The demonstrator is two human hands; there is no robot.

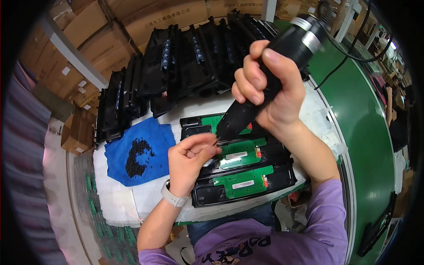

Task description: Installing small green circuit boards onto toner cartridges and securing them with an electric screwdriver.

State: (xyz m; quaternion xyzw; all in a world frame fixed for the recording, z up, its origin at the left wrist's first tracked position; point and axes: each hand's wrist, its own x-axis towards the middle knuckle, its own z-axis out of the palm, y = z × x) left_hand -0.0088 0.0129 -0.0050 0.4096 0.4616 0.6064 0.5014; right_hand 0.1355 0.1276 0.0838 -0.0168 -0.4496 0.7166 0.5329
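My right hand [280, 88] is wrapped around a black electric screwdriver [238, 115], held at a slant with its bit end pointing down and left. Close by that end, my left hand [187, 161] has thumb and fingers pinched together; whatever is between the fingertips is too small to make out. Under both hands, black plastic panels [210, 193] lie side by side, each with a green circuit board [238, 183] on it. The screwdriver partly covers the farthest panel. On a blue cloth [115, 152] to the left is a heap of small black screws [135, 164].
Many black plastic housings [154, 51] stand in a row along the far side of the white-covered table [117, 203]. Cardboard boxes [154, 20] are stacked behind them. A black cable [338, 66] hangs at the right, over a green surface [327, 99].
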